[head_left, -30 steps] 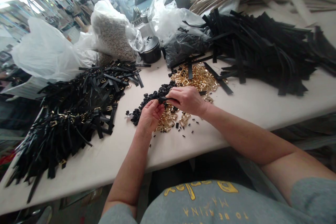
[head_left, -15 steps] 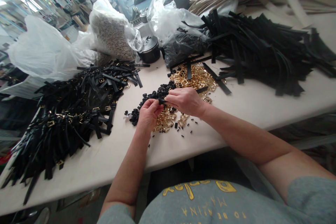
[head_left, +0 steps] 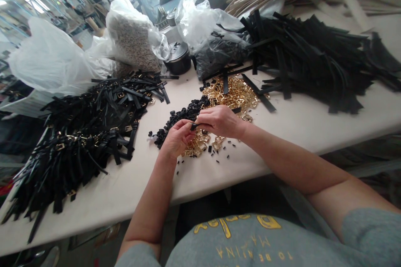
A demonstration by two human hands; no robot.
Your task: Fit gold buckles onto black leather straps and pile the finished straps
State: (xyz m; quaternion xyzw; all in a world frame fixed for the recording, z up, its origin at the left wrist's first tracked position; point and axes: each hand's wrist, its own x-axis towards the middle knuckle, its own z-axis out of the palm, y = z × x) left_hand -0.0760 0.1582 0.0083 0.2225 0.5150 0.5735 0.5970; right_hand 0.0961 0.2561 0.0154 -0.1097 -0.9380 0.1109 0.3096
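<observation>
Above the small parts at the table's middle, my left hand point(head_left: 178, 137) and my right hand point(head_left: 221, 121) meet. Both pinch one black strap point(head_left: 194, 126); its far end sticks out behind my right hand. Whether a buckle sits on the strap between my fingers is hidden. Under and behind the hands lies a heap of gold buckles point(head_left: 233, 94). Black loops point(head_left: 184, 113) are piled beside it, behind my left hand. A few loose black bits point(head_left: 217, 151) lie on the table in front.
Straps fitted with gold buckles point(head_left: 94, 133) cover the table's left side. Plain black straps point(head_left: 313, 62) are heaped at the right. Plastic bags point(head_left: 133, 35) and a dark pot with a lid point(head_left: 178, 60) stand behind. The table edge point(head_left: 219, 190) runs close to my body.
My left hand has shifted slightly down and left. The strap end behind my right hand shows less than before, and its front end now shows between the fingertips.
</observation>
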